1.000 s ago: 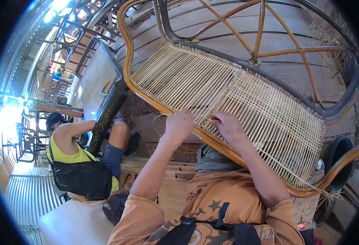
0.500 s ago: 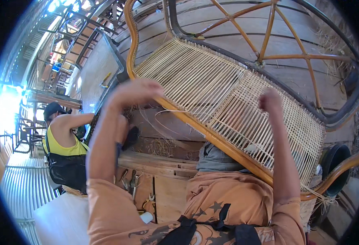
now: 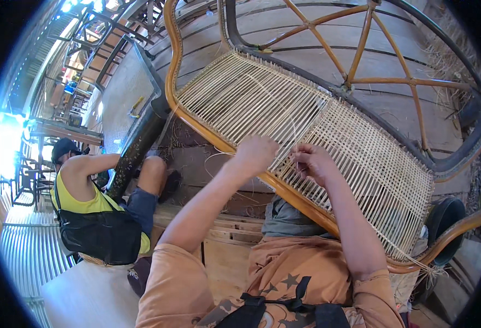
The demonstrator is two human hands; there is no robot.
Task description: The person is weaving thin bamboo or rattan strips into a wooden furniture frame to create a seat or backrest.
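A wooden-framed seat panel [image 3: 213,106] lies across my lap, strung with pale cane strands; its right part is woven into a close grid, its left part has mostly parallel strands. My right hand [image 3: 314,163] is over the middle of the panel, thumb and fingers pinched on a thin cane strand [image 3: 294,127] that arcs up and left above the weave. Beside it, nearer the front rail [image 3: 229,146], my left hand [image 3: 255,156] is closed, its fingertips pointing toward the right hand; what it grips is hidden. A loose strand curls near the left wrist.
A dark-edged frame with crossing brown poles [image 3: 355,60] adjoins the panel's far side. At right stands a dark bucket [image 3: 445,218] beside a tied bunch of cane ends [image 3: 432,270]. A co-worker in a yellow top [image 3: 79,191] sits at left by a panel with a dark frame [image 3: 142,139].
Both hands, raised and apart before, have come down together over the middle of the panel. The strand now arcs above the weave. The view has shifted slightly.
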